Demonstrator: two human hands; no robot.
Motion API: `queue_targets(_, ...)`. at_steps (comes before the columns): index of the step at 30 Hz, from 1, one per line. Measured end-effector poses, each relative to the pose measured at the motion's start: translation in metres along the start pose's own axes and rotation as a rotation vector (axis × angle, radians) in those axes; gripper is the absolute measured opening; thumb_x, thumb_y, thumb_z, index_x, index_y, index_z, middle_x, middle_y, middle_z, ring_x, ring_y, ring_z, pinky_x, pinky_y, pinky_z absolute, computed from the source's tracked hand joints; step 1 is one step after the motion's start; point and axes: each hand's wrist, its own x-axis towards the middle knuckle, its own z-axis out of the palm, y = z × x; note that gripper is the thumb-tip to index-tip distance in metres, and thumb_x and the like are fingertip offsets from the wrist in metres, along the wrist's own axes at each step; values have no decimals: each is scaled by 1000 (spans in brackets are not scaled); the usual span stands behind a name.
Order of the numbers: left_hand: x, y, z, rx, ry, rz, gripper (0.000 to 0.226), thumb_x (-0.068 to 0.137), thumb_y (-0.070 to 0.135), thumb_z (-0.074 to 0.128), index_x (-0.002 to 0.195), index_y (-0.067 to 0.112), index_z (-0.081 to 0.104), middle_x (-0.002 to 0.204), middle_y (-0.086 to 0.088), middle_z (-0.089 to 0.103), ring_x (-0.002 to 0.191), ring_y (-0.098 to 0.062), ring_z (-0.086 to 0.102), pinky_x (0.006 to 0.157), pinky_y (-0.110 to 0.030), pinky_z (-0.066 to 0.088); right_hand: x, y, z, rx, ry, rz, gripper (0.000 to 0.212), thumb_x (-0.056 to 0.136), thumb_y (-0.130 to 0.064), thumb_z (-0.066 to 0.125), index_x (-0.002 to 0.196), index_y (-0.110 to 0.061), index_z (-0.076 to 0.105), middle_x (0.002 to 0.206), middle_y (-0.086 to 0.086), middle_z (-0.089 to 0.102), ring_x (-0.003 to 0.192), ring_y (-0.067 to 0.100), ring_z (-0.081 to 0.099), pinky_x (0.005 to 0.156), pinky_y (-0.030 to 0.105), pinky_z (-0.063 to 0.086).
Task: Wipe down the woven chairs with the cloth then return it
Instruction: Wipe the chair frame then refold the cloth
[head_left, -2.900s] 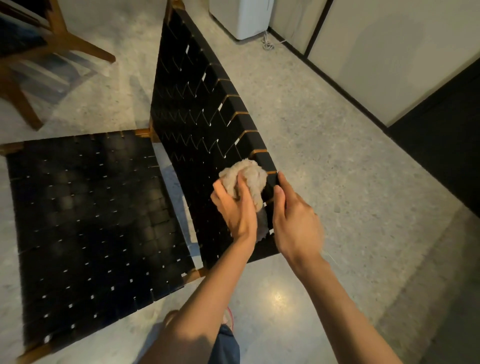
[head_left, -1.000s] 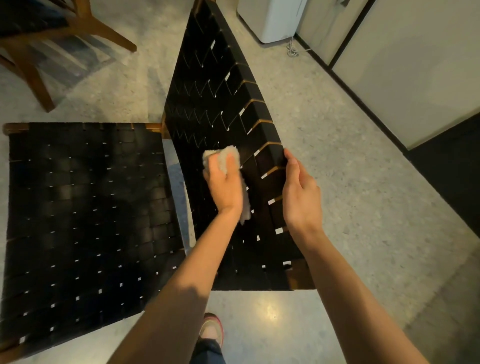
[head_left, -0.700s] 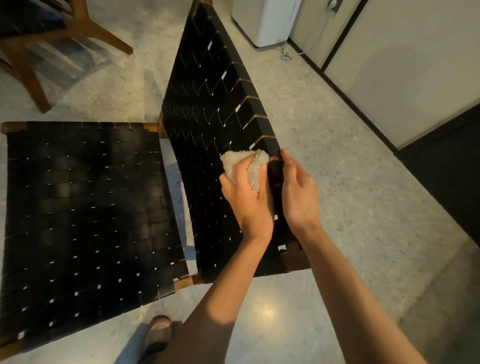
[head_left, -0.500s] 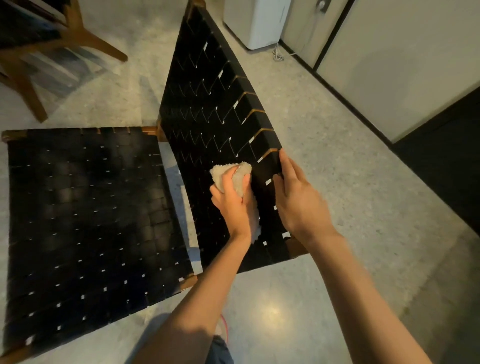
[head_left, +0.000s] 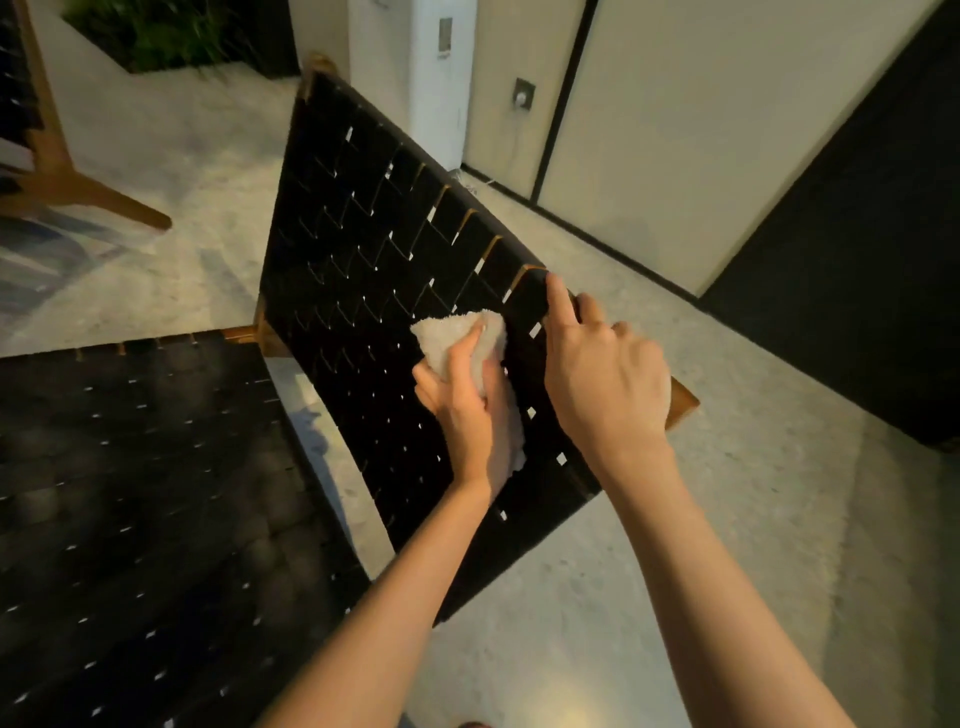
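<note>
Readable text: none in this view.
White appliance (head_left: 415, 78): a small grey plate sits high on its front; any print on it is too small and blurred to make out.
Wall plate (head_left: 522, 95): a grey square with a round centre, on the beige wall beside the appliance; no marking on it is legible.
</note>
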Motion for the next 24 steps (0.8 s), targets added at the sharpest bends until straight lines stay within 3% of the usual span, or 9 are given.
queue_targets(4,-5,-38,-10,20,17,66,35,88,46,45,123,42,47,126,-7,33,116,-18,32,82,0,28,-4,-9,8,-132,113,48,45,105,-25,26,149,-16,19,110,11,58,78,28,61,50,32,28)
queue_targets(6,-12,-57,-17,27,44,93,31,93,37,46,123,39,50,123,-5,33,112,-15,30,82,1,25,-4,-9,9,-167,161,32,43,106,-27,24,147,-14,23,105,11,59,74,30,61,49,32,25)
queue_targets(10,-5,-112,-32,49,-1,-46,33,96,25,51,129,30,53,128,-14,35,119,-30,34,91,-28,32,-8,-12,17,-197,243,25,39,105,-29,22,137,-10,34,87,11,54,58,28,47,47,30,22)
queue_targets(13,3,-157,-43,136,-15,-170,35,96,29,48,131,25,51,134,-23,35,122,-40,33,96,-41,34,-5,-11,19,-227,275,25,38,105,-30,23,132,-9,39,81,10,49,54,25,39,45,27,15)
queue_targets(16,-1,-195,-48,112,64,-273,34,95,20,53,129,20,52,132,-26,33,121,-42,33,89,-43,35,-4,-10,22,-272,316,5,40,105,-33,22,132,-11,41,84,9,54,55,24,39,45,26,14)
queue_targets(20,4,-216,-49,105,94,-313,33,96,17,50,128,10,51,128,-30,36,116,-42,37,91,-45,34,-1,-8,27,-339,388,-26,42,105,-33,21,136,-12,40,96,13,63,70,34,58,48,28,16)
queue_targets(24,10,-218,-57,98,78,-322,32,98,14,47,127,3,49,130,-30,40,120,-41,37,96,-44,31,-1,-8,27,-288,398,-1,42,105,-34,21,135,-13,42,92,11,62,63,27,46,47,28,17)
